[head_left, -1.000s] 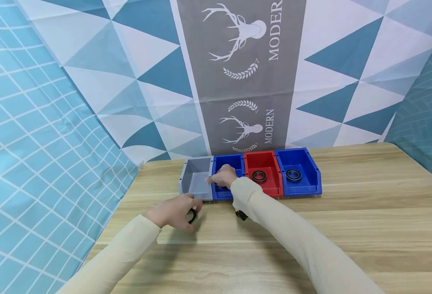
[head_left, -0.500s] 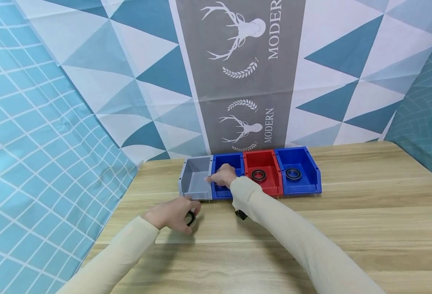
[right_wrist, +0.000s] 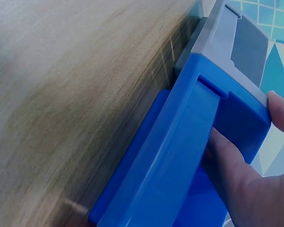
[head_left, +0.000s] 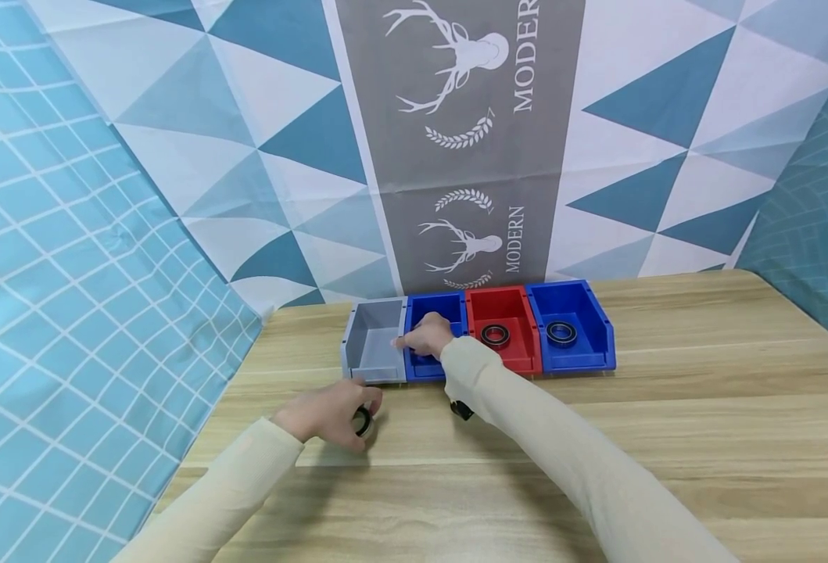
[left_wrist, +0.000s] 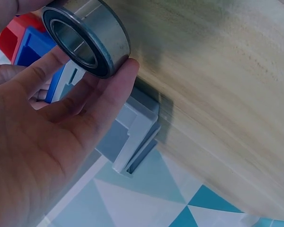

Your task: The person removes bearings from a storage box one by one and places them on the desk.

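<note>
In the left wrist view my left hand (left_wrist: 52,113) pinches a thick ball bearing (left_wrist: 111,40), steel with a black seal, between thumb and fingertips. The head view has this left hand (head_left: 329,413) just above the table, in front of the grey bin (head_left: 378,340). My right hand (head_left: 428,336) is at the left blue bin (head_left: 436,303). Seen from the right wrist, a finger reaches inside that blue bin (right_wrist: 151,165) and another digit lies across the wall by the grey bin (right_wrist: 220,35), so the hand grips the wall. The bin's floor is partly hidden.
To the right in the same row stand a red bin (head_left: 522,356) with a bearing (head_left: 495,336) and another blue bin (head_left: 582,361) with a bearing (head_left: 561,334). A black object (head_left: 461,410) shows under the right forearm. Patterned cloth (head_left: 477,156) hangs behind the wooden table (head_left: 702,438).
My left hand has drifted slightly toward me and to the left with the bearing. The right hand stays at the blue bin.
</note>
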The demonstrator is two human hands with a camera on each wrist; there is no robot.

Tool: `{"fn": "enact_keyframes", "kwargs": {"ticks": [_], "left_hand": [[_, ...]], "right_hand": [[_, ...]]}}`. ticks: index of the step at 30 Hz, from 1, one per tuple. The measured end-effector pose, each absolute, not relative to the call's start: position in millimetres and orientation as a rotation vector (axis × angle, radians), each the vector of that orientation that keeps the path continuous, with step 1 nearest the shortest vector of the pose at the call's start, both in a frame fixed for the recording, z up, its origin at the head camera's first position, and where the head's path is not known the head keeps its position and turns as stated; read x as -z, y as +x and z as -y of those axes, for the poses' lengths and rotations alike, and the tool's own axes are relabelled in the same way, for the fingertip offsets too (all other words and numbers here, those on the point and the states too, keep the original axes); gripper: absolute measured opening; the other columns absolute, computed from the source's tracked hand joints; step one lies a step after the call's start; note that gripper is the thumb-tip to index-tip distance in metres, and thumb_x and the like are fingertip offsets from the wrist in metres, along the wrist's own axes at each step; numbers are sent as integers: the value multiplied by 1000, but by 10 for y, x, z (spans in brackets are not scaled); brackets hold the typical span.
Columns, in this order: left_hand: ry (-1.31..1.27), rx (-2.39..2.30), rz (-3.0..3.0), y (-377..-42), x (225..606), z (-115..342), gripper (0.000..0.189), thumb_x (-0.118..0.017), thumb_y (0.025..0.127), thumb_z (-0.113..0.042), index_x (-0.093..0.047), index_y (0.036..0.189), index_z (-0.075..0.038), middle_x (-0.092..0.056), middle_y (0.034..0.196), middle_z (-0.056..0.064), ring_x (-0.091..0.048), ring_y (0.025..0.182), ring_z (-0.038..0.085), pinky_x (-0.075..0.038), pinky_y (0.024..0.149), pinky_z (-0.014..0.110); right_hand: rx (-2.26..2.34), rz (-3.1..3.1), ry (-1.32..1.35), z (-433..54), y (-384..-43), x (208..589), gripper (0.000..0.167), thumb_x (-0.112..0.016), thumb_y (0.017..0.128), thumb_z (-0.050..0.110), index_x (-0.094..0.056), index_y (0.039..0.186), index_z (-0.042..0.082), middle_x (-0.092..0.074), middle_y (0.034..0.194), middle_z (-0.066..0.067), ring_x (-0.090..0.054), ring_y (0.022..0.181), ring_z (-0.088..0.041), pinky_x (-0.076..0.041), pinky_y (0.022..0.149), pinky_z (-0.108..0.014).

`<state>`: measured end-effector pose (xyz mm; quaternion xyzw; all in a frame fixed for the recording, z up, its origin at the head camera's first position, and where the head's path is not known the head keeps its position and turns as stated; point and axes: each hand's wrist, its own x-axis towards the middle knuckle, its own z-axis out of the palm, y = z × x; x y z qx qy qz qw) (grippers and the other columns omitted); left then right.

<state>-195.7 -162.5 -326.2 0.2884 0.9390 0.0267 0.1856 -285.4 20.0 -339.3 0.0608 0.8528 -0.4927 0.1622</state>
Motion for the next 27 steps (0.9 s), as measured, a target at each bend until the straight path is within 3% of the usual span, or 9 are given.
{"fn": "enact_keyframes", "kwargs": {"ticks": [27], "left_hand": [[869,-109,-2632,-1961,3346,1657,41,-83,64,-22,-56,94,-15,-52,83,0,-43,72,11,-36,57,22]], "right_hand": [[1429,-2400,193,-208,-2878,3410,64,-80,77,32,-55,125,0,-65,122,-16,-68,106,-28,-47,102,-45]]}}
